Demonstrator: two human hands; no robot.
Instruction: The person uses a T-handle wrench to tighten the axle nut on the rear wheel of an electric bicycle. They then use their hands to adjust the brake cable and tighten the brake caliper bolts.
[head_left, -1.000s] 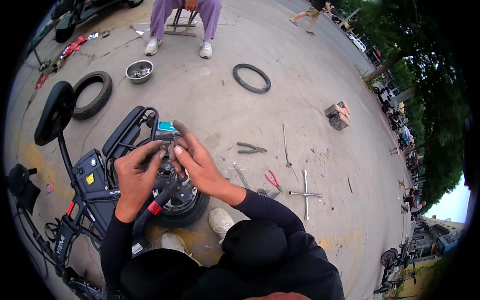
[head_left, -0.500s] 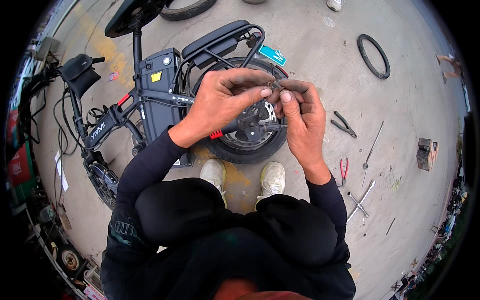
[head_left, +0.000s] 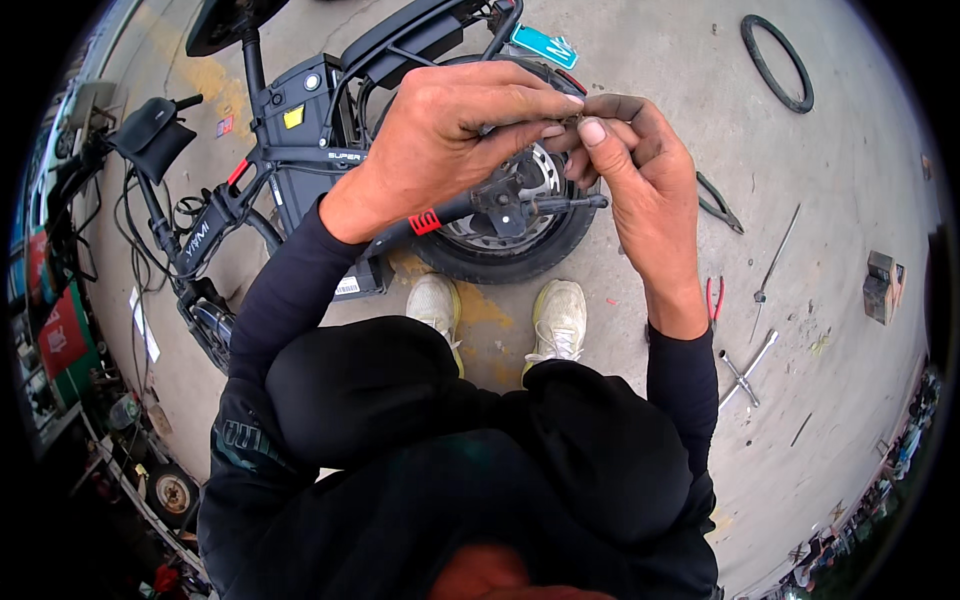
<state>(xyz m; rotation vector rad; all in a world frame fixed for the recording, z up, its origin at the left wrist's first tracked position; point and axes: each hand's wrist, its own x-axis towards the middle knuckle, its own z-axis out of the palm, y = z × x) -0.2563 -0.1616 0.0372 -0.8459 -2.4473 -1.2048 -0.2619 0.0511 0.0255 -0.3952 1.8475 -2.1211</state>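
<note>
Above the rear wheel (head_left: pixel 520 262) of a black electric bicycle (head_left: pixel 300 160), which lies on its side, my two hands meet at the fingertips. My left hand (head_left: pixel 455 130) is closed in a pinch, thumb and fingers around something too small to make out. My right hand (head_left: pixel 640 165) is pinched beside it, its thumb and curled fingers pressed on the same tiny piece or another one; the fingers hide it. Below the hands show the brake disc (head_left: pixel 545 180) and the dark axle end (head_left: pixel 560 203) of the wheel.
On the concrete to the right lie pliers (head_left: pixel 722 212), red-handled pliers (head_left: pixel 714 298), a thin rod tool (head_left: pixel 778 260) and a cross wrench (head_left: pixel 745 375). Farther off are a loose tyre (head_left: pixel 777 63) and a small block-shaped box (head_left: pixel 882 288). My shoes (head_left: pixel 558 318) stand close to the wheel.
Both hands have risen in the picture, the right one also moving rightward, with fingertips still together. The view has shifted, so the bicycle sits higher and the tools farther right.
</note>
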